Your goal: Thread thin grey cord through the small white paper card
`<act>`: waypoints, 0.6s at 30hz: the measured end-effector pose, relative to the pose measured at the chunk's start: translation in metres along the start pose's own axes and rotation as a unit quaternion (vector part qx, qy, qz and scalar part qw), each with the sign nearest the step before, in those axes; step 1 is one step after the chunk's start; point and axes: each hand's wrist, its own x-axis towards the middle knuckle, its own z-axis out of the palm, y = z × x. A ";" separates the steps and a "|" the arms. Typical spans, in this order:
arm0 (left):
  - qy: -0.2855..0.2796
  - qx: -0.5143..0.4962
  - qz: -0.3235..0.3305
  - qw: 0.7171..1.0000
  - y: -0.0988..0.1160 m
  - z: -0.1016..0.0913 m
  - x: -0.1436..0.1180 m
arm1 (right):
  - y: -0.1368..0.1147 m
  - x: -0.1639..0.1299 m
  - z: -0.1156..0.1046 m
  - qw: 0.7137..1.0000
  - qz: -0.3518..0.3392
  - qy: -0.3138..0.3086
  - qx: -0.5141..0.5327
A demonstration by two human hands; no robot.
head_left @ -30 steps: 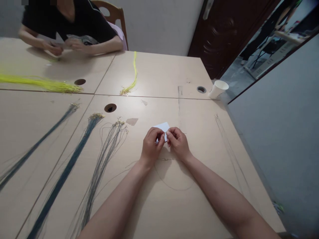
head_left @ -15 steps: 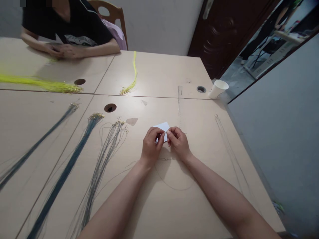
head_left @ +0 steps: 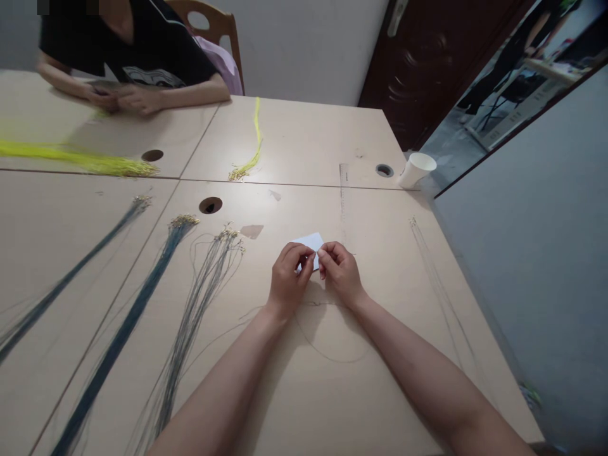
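While barely shifted from half second ago, apparently on same fingertip work. Pinching thumb to finger with left hand (head_left: 287, 269) and right hand (head_left: 342, 272), bringing tips almost together over white card (head_left: 315, 239); cannot tell if gripping anything. On table (head_left: 308, 411), find thin cord loop (head_left: 349, 362) at 6 o'clock from hands, grey cord bundle (head_left: 194, 310) at 9 o'clock.

The seated co-worker's left hand (head_left: 140, 99), blurred and apart from the right hand (head_left: 102, 98) a second ago, has come down against it, while the torso (head_left: 142, 54) has shifted slightly, uncovering more pink cloth (head_left: 217, 60) on the wooden chair (head_left: 232, 38).
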 end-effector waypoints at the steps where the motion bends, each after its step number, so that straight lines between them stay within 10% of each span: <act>1: 0.001 0.000 0.001 1.000 0.000 0.000 0.000 | 0.000 0.000 0.000 1.000 0.000 0.000 0.000; 18: 0.001 0.021 0.033 0.999 0.000 0.000 0.001 | 0.001 0.001 0.000 1.000 0.005 0.003 -0.007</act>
